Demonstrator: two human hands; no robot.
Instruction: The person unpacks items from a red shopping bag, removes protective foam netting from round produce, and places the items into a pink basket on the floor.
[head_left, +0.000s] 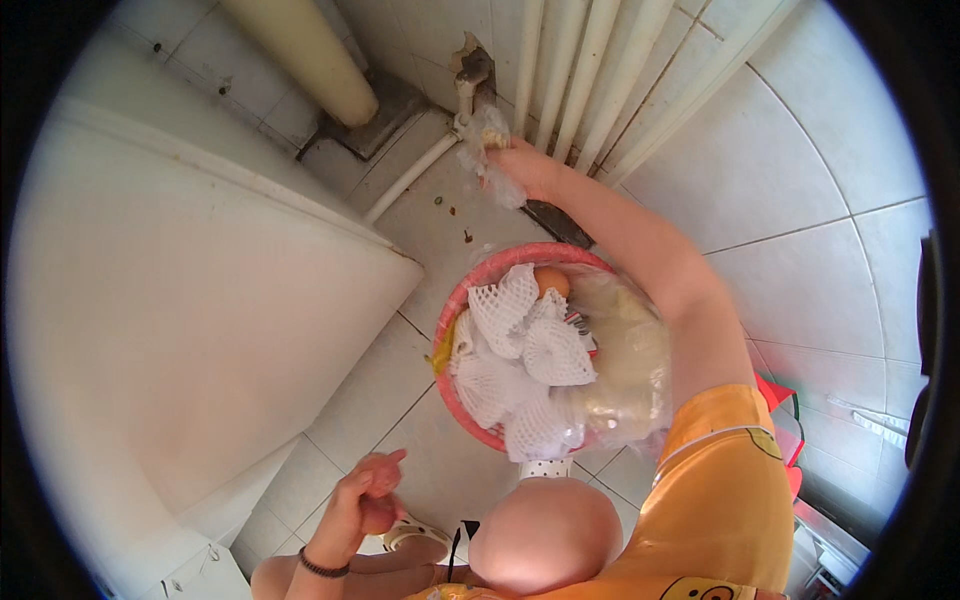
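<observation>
My right hand (525, 169) reaches out to the far side, near the wall pipes. It grips a crumpled clear plastic bag (484, 127) with something pale and lumpy in it. My left hand (367, 491) is low on the left with its fingers curled; whether anything is inside is unclear. Before my knees stands a round red basket (448, 390) lined with clear plastic film. White foam fruit nets (501, 319) are heaped in it beside a round orange-brown object (553, 282). A large clear bag with pale contents (626, 360) fills its right side.
A white cabinet-like panel (225, 300) stands on the left. Several white vertical pipes (577, 75) run along the tiled wall, and a thick cream pipe (307, 60) meets the floor. A thin white pipe (412, 176) crosses the tiles near small debris (468, 236). Red bags (780, 420) lie right.
</observation>
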